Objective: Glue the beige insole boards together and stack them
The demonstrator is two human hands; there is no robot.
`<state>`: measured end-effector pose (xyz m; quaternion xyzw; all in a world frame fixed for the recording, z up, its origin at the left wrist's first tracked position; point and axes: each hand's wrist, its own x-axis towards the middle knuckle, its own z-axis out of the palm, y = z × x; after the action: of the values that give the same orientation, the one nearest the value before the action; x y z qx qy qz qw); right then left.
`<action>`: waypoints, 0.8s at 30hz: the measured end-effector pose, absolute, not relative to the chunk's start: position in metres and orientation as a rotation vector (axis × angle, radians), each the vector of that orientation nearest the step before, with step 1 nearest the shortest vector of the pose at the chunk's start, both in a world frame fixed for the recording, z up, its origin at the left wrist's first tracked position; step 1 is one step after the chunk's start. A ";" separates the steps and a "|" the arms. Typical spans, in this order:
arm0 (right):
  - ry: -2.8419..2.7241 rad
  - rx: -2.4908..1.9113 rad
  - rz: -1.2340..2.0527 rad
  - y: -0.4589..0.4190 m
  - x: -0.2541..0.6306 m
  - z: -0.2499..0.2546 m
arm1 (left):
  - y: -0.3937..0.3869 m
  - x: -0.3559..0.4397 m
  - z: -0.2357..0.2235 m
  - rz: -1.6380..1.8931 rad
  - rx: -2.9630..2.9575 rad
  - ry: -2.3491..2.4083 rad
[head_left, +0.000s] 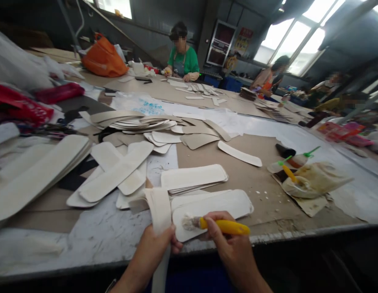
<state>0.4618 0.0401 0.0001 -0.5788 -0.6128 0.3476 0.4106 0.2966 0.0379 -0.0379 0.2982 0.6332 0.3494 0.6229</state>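
My right hand (234, 244) grips a brush (233, 227) by its yellow handle. Its whitish bristles rest on the top piece of a stack of white rounded strips (225, 205) near the table's front edge. My left hand (156, 246) is closed around a long curved white strip (160, 207), which stands up past the thumb and hangs below the hand. The left fingertips are beside the left end of the brushed piece; whether they touch it I cannot tell. Just behind lies another stack of white strips (193, 177).
Crossed white strips (118, 171) and a curved pile (140, 122) lie left and behind. At right are a crusted container (313, 181) with a yellow-handled tool and green-tipped bottles (298, 160). An orange bag (103, 57) stands far left. A person in green (184, 61) and others work across the tables.
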 end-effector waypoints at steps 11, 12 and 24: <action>-1.582 -1.676 0.559 0.057 0.517 0.001 | 0.034 0.297 -0.036 0.825 0.703 1.472; -1.567 -1.770 0.445 0.061 0.535 0.002 | 0.034 0.297 -0.037 0.826 0.691 1.477; -1.814 -1.527 0.102 0.057 0.552 -0.004 | 0.035 0.301 -0.041 0.869 0.672 1.522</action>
<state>0.5523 0.0574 -0.0043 -0.5965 -0.7087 0.0397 0.3747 0.3014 0.0353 -0.0408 0.2889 0.6540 0.3734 0.5911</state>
